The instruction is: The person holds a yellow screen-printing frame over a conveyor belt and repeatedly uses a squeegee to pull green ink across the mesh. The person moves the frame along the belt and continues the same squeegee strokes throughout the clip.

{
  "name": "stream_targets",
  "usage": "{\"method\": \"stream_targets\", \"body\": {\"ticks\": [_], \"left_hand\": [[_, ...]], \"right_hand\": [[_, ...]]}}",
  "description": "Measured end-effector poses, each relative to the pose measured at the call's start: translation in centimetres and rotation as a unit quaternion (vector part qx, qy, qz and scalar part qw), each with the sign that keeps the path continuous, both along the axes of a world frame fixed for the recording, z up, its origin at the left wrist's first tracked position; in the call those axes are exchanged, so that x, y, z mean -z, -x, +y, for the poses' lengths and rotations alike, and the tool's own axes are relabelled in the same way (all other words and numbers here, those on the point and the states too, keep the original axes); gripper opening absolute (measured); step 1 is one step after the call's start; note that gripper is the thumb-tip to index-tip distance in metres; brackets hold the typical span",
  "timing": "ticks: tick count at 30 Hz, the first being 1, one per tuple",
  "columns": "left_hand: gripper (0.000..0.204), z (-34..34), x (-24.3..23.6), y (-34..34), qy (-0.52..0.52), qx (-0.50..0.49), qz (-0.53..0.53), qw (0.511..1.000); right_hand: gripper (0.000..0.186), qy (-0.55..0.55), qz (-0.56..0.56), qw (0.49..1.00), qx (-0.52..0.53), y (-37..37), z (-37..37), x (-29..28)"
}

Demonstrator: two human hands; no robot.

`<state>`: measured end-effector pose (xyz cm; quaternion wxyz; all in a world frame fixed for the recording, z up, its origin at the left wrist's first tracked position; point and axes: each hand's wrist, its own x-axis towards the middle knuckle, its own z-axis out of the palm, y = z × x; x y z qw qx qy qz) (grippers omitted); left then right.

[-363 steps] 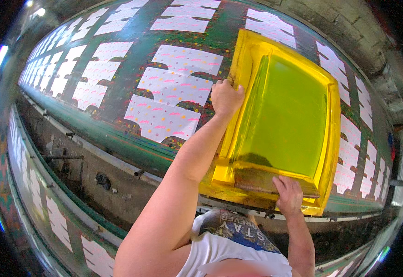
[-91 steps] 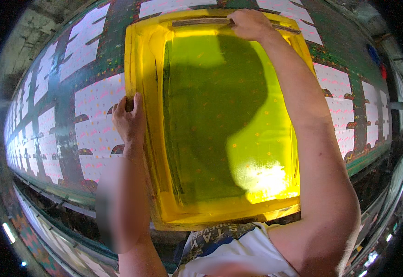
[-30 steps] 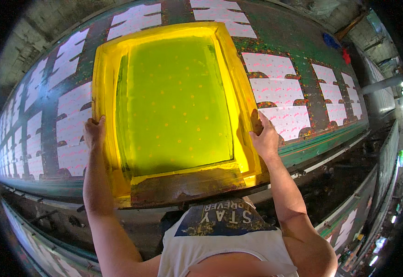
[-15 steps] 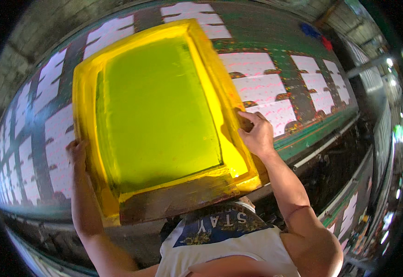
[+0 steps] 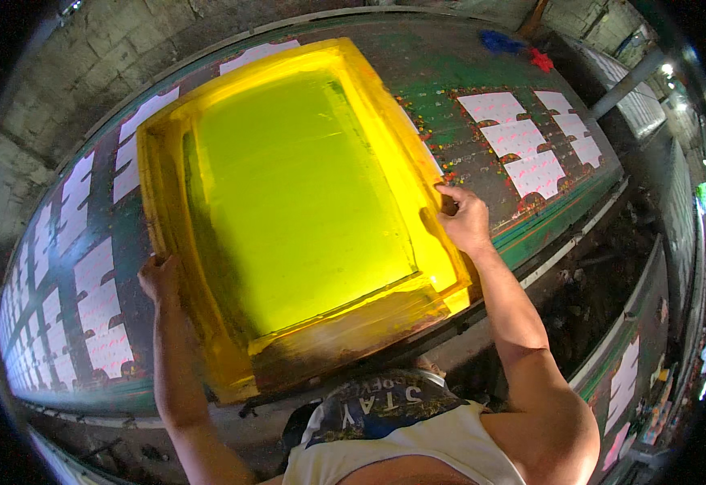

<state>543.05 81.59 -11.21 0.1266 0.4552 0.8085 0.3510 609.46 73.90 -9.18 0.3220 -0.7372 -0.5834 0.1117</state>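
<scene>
A large screen-printing frame point(image 5: 152, 182), coated in yellow, lies tilted in direction over the long table in front of me. Yellow-green mesh point(image 5: 304, 194) fills its middle, with wet-looking yellow ink along the right inner edge. Brown staining covers the side nearest my body. My left hand point(image 5: 159, 279) is closed on the frame's left edge, while my right hand point(image 5: 468, 222) grips its right edge, thumb and fingers curled over the rim. Just beyond the right rim, slivers of white fabric pieces point(image 5: 422, 141) show; the frame hides the rest of them.
The green-and-grey table point(image 5: 442, 61) carries more white pieces with pink marks, at the right point(image 5: 523, 149) and left point(image 5: 102, 307). A blue cloth point(image 5: 501, 42) and a red one point(image 5: 541, 60) lie at its far right. A pole point(image 5: 628, 85) stands beyond the right end.
The frame has moved right along the table with both hands on it. It now covers most of the white pieces that lay in view beside its right edge. My view has shifted too.
</scene>
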Motion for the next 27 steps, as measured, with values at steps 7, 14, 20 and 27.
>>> {"method": "stream_targets", "body": {"ticks": [7, 14, 20, 27], "left_hand": [[0.033, -1.1, 0.5, -13.6, -0.026, 0.019, 0.046, 0.998], [0.022, -1.2, 1.0, -21.7, -0.069, 0.024, 0.034, 0.997], [0.023, -0.2, 2.5, -24.0, -0.054, 0.0, -0.092, 0.994], [0.025, -0.2, 2.6, -25.1, -0.021, -0.005, -0.073, 0.997]], "right_hand": [[0.058, 0.008, 0.086, 0.996, 0.017, -13.0, -0.4, 2.6], [0.054, -0.007, 0.134, 0.991, -0.007, -20.5, 0.3, 3.8], [0.055, 0.0, 0.127, 0.991, -0.037, -23.6, 0.5, 3.7], [0.06, 0.004, 0.115, 0.992, -0.059, -25.4, 0.7, 4.8]]}}
